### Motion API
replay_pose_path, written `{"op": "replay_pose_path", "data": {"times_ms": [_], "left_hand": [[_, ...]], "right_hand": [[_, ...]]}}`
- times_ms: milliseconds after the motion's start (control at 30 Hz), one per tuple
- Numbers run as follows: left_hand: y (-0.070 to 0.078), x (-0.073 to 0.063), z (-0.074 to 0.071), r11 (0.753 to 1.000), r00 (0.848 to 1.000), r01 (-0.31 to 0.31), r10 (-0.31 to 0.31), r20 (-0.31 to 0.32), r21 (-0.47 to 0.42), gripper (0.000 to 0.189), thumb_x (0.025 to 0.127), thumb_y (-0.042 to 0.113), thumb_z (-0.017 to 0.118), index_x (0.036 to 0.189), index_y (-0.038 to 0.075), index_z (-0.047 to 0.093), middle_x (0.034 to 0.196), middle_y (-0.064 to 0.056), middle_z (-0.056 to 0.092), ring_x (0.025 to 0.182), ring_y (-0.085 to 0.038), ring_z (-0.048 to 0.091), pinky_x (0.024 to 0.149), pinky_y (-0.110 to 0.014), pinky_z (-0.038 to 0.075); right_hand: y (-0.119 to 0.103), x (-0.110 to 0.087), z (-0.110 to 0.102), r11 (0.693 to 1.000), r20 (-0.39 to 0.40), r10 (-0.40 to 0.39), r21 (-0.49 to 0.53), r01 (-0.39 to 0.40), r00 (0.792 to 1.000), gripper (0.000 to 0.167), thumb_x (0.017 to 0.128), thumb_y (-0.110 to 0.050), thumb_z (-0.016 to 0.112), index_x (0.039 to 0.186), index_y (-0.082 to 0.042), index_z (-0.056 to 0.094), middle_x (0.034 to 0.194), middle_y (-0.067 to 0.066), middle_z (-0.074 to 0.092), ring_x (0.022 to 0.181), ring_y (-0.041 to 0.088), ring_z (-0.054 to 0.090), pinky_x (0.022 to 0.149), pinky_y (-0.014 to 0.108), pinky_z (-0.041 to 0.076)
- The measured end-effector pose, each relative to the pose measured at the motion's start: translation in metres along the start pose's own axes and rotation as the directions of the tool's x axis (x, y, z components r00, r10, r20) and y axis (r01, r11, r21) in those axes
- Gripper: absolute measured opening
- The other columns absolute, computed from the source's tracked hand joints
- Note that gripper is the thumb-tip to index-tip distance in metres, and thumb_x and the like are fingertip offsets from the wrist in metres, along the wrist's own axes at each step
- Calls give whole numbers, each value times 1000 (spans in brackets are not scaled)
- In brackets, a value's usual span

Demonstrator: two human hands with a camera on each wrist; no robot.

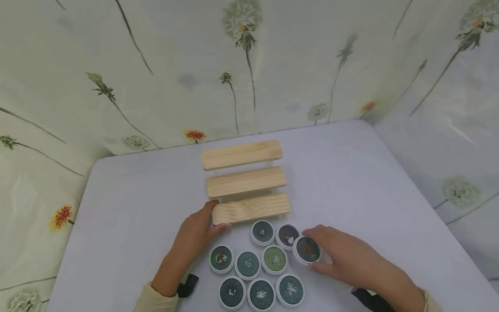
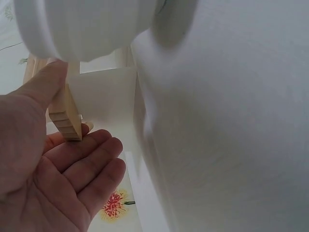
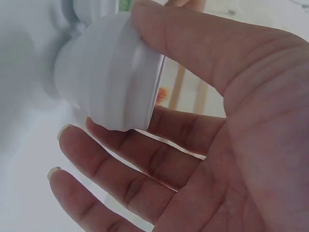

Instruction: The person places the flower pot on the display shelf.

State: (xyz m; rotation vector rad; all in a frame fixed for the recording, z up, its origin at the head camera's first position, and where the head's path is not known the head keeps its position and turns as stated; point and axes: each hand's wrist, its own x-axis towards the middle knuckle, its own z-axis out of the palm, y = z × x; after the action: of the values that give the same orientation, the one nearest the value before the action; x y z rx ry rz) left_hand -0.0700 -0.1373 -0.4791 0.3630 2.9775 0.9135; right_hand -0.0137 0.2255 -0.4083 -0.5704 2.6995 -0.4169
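Note:
A three-tier display stand with pale wooden shelves (image 1: 251,209) stands on the white table. My left hand (image 1: 192,236) grips the left end of its lowest shelf; in the left wrist view the thumb is on one side of the board (image 2: 66,118) and fingertips are on the other. My right hand (image 1: 351,258) holds a round white pot (image 1: 307,250) with a dark green and brown top, at the right of a group. Seen from the right wrist, thumb and fingers lie around the ribbed white pot (image 3: 108,72). Several similar pots (image 1: 247,264) stand between the hands.
The middle shelf (image 1: 246,182) and top shelf (image 1: 241,155) rise behind the lowest one. A white pot (image 2: 87,29) looms close above the left hand in its wrist view. Cloth printed with dandelions (image 1: 163,99) hangs behind and beside the table (image 1: 351,173).

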Motion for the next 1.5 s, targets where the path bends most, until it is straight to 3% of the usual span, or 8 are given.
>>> {"op": "replay_pose_path", "data": {"times_ms": [233, 400, 567, 767, 1033, 1267, 1500], "left_hand": [[0, 1, 0, 998, 999, 29, -28, 25, -50, 76, 87, 38, 85, 148, 9, 52, 124, -16, 72, 109, -36, 71, 90, -54, 57], [0, 1, -1, 998, 1000, 11, -10, 18, -63, 73, 85, 38, 87, 144, 10, 54, 119, -14, 74, 105, -31, 72, 88, -50, 58], [-2, 2, 1, 997, 1000, 10, -9, 18, -75, 73, 84, 39, 87, 143, 10, 56, 118, -13, 74, 105, -31, 72, 88, -50, 58], [-3, 3, 2, 998, 1000, 24, -23, 20, -59, 72, 84, 40, 87, 143, 10, 56, 117, -14, 74, 104, -32, 72, 87, -51, 58], [0, 1, -3, 998, 999, 32, -31, 16, -56, 73, 84, 39, 87, 143, 10, 55, 119, -13, 74, 104, -31, 73, 87, -50, 58], [0, 2, -1, 998, 999, 49, -48, 21, -51, 72, 84, 40, 87, 143, 13, 55, 120, -11, 74, 105, -30, 73, 87, -50, 58], [1, 3, -1, 998, 998, 53, -52, 21, -43, 71, 84, 39, 87, 143, 13, 56, 118, -11, 74, 103, -29, 73, 86, -50, 58]], "right_hand": [[-3, 14, -23, 996, -39, -85, -14, 85, 996, 69, 87, -43, 85, 142, -11, 60, 136, 9, 66, 124, 31, 64, 100, 52, 55], [-1, 30, -38, 979, -109, -197, 28, 201, 974, 67, 90, -35, 85, 143, -6, 56, 134, 7, 66, 116, 25, 67, 96, 47, 58], [-4, 55, -53, 966, -167, -236, 67, 250, 957, 66, 90, -33, 85, 141, -7, 54, 128, 4, 67, 107, 21, 68, 89, 43, 60], [-8, 90, -71, 930, -261, -301, 133, 343, 917, 66, 87, -23, 88, 140, -6, 54, 129, 4, 64, 110, 19, 65, 93, 42, 59], [-17, 131, -88, 871, -317, -376, 200, 448, 871, 63, 89, -19, 86, 142, -6, 55, 130, 5, 64, 119, 21, 63, 101, 43, 56], [-29, 159, -99, 875, -314, -288, 298, 383, 904, 62, 91, -23, 85, 142, -7, 55, 132, 4, 63, 118, 23, 65, 104, 44, 54], [-48, 190, -105, 877, -308, -268, 314, 364, 913, 64, 91, -35, 84, 142, -5, 57, 129, 4, 64, 116, 19, 63, 102, 38, 54]]}}
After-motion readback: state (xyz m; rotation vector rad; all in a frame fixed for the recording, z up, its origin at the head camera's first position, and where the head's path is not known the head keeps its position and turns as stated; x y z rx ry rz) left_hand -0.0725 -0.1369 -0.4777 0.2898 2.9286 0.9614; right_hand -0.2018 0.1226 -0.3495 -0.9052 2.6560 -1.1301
